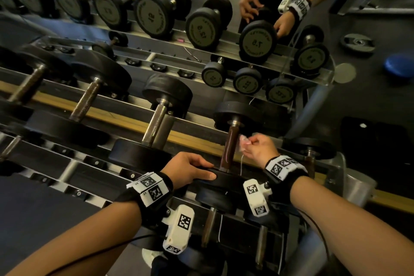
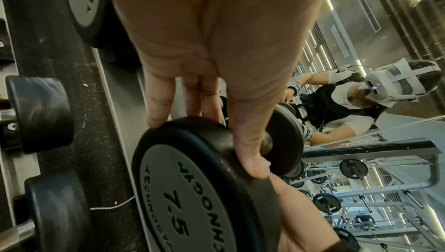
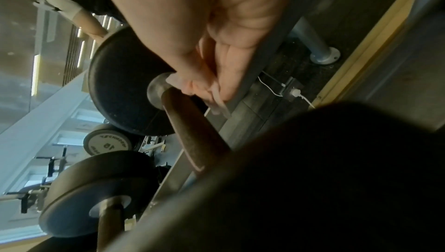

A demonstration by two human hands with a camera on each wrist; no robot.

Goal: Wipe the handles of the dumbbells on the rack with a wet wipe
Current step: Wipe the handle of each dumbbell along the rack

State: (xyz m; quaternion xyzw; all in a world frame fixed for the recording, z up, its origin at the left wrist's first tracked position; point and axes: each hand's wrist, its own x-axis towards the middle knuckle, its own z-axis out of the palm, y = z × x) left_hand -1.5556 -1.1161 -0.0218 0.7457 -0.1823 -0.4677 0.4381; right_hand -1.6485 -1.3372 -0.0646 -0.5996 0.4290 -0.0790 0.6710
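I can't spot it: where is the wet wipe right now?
The wet wipe is pinched in the right hand, lower right in the head view, beside the brown handle of the 7.5 dumbbell.

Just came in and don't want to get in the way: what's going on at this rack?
A person is cleaning dumbbell handles. Their left hand grips the near black rubber head of the 7.5 dumbbell on the grey metal rack, steadying it. Their right hand pinches a small crumpled pale pink wet wipe right beside that dumbbell's brown, worn metal handle, near its far end. Whether the wipe touches the handle is hard to tell. Other dumbbells sit untouched alongside.
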